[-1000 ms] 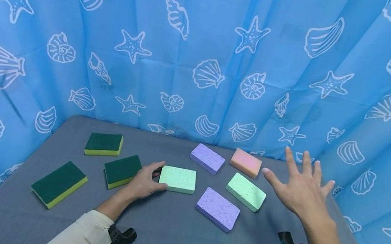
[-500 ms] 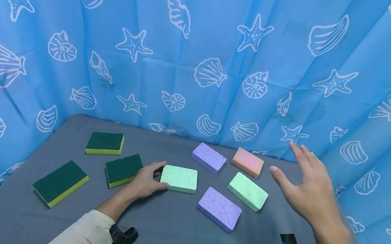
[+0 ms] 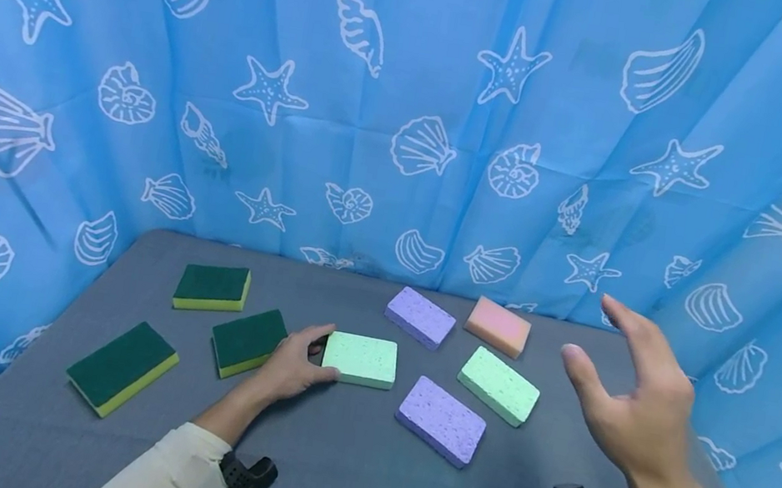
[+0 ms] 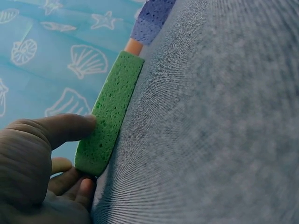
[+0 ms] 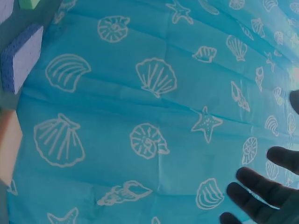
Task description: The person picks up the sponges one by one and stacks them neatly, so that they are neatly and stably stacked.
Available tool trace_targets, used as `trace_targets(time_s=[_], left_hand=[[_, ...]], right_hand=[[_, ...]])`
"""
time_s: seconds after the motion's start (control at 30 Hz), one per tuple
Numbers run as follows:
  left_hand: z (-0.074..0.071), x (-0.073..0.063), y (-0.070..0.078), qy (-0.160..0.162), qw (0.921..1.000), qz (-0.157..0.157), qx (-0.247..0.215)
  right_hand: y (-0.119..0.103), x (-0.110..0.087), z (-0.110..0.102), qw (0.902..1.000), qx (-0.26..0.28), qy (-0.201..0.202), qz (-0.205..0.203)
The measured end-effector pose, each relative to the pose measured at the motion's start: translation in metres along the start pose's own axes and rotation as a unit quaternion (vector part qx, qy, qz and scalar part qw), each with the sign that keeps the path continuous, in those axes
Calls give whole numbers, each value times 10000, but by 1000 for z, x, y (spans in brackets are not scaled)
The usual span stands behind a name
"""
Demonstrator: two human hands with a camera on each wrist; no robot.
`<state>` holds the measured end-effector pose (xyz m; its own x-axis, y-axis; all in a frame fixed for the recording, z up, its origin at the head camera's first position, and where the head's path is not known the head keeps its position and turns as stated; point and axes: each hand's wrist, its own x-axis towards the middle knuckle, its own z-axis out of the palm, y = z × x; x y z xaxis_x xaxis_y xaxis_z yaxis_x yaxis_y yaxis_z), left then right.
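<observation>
My left hand (image 3: 294, 365) grips the left end of a light green sponge (image 3: 362, 359) lying on the grey cloth. In the left wrist view the thumb presses the sponge's (image 4: 110, 114) near side, while the other fingers reach around its end. My right hand (image 3: 641, 399) is raised over the right side of the table, fingers and thumb spread apart, holding nothing. Nearest to it lie a second light green sponge (image 3: 499, 385) and a pink-orange sponge (image 3: 497, 326). The right wrist view shows the right hand's fingers (image 5: 259, 191) extended in front of the curtain.
Three dark green and yellow scouring sponges lie at left: one at the back (image 3: 211, 286), one beside my left hand (image 3: 247, 341), one nearer (image 3: 122, 367). Two purple sponges (image 3: 420, 317) lie right of centre, the other closer (image 3: 442, 420). A blue shell-print curtain (image 3: 411, 112) surrounds the grey table (image 3: 343, 465).
My right hand has turned from palm down with fingers fanned to thumb side up, shifting slightly right. The left hand keeps its grip on the light green sponge, which stays in place.
</observation>
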<state>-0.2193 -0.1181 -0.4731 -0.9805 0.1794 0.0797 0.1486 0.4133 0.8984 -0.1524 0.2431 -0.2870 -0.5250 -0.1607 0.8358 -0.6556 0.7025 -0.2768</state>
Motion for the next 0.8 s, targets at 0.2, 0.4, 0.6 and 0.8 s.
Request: trace_targets(time_s=[0.2, 0.4, 0.6, 0.8], left_hand=[[0, -1, 1, -4, 10000, -17, 18], [-1, -1, 1, -37, 10000, -57, 64], [-1, -1, 1, -44, 10000, -21, 35], [-1, -1, 1, -58, 10000, -49, -40]], right_hand=[[-8, -8, 7, 9974, 472, 510, -207], [-6, -29, 19, 9899, 1183, 766, -149], [2, -52, 30, 9883, 1375, 636, 189], [7, -67, 41, 9889, 1293, 487, 537]])
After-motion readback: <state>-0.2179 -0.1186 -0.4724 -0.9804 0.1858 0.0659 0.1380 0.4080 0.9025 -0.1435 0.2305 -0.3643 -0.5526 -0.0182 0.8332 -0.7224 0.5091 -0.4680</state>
